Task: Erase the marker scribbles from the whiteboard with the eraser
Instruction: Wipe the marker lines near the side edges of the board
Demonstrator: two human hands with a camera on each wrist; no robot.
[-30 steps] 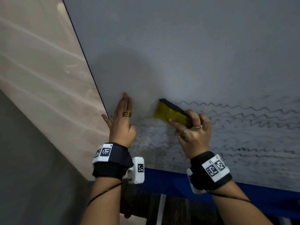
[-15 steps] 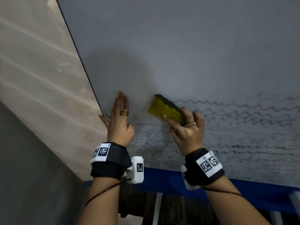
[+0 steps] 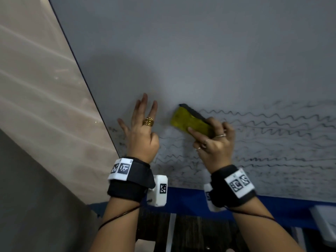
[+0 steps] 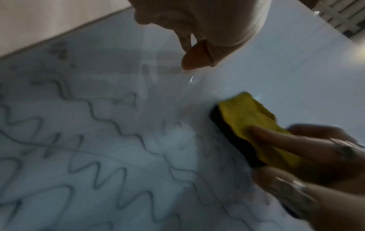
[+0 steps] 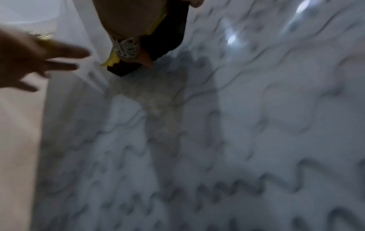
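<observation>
A whiteboard (image 3: 200, 51) fills the view, its upper part wiped plain. Rows of wavy black marker scribbles (image 3: 272, 135) cover its lower part, partly smeared near the bottom left (image 4: 98, 148). My right hand (image 3: 212, 142) grips a yellow eraser with a black felt face (image 3: 189, 121) and presses it on the board at the left end of the top scribble row. The eraser (image 4: 254, 129) shows close up in the left wrist view, and its black edge (image 5: 158, 46) in the blurred right wrist view. My left hand (image 3: 141, 128) lies flat on the board, fingers straight and spread, left of the eraser.
The board's dark left edge (image 3: 87, 84) borders a beige wall (image 3: 36, 88). A blue frame strip (image 3: 183, 199) runs under the board. A white object (image 3: 325, 220) sits at the lower right, with dark wooden furniture (image 3: 190, 233) below.
My right hand and the eraser have shifted slightly left and up along the top scribble row. My left hand's fingers have spread apart on the board.
</observation>
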